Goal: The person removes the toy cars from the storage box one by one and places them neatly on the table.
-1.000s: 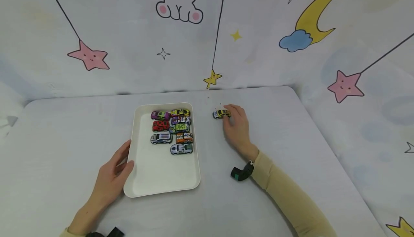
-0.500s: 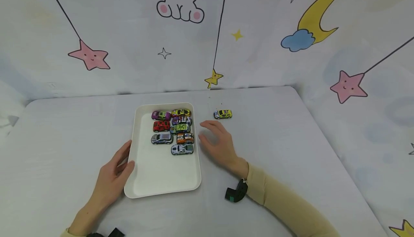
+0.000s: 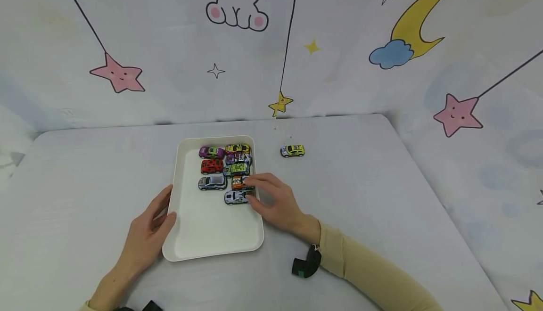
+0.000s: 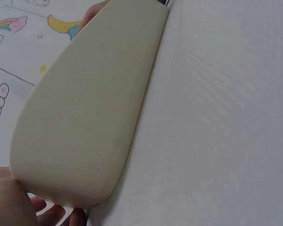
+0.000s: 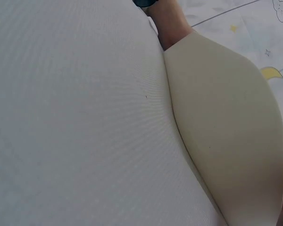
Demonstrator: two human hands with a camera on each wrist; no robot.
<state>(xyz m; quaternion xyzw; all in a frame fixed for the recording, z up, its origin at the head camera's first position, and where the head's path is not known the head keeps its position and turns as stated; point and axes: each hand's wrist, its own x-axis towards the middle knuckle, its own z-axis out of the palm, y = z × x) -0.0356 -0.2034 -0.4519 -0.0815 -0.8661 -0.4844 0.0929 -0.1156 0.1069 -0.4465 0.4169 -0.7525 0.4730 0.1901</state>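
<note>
In the head view, a white tray lies on the table with several toy cars parked in its upper half. My left hand holds the tray's left edge, thumb on the rim. My right hand reaches over the right rim, thumb and forefinger spread apart. The forefinger overlaps an orange toy car, and the thumb overlaps the rear of a white toy car. A grey striped toy car sits to their left. Both wrist views mostly show the tray's outer wall.
Farther up the tray are red, purple, yellow and green toy cars. A single yellow toy car stands outside, right of the tray. Behind the table rises a wall with cartoon drawings.
My right hand has let go of the yellow toy car outside the tray and moved left and nearer, over the rim. The left hand and tray stay put.
</note>
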